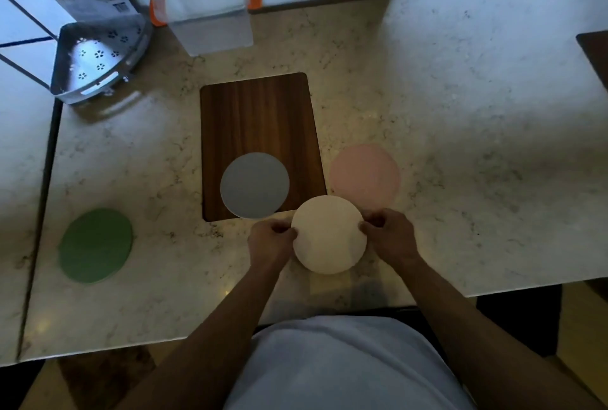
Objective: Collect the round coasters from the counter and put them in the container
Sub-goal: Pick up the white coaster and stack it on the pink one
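A cream round coaster (329, 234) is held at its two sides above the near counter: my left hand (271, 242) grips its left edge, my right hand (390, 234) its right edge. A grey coaster (254, 185) lies on the near end of a wooden board (258, 113). To the right of the board a pink coaster (365, 176) rests on the marble. A green coaster (96, 245) lies far left. The clear plastic container (210, 5) with orange clips stands at the back, against the wall.
A perforated metal corner tray (98, 61) sits at the back left, beside the container. A seam in the counter (42, 212) runs along the left. The counter's front edge (197, 340) is close to my body. A dark board corner (595, 51) shows far right.
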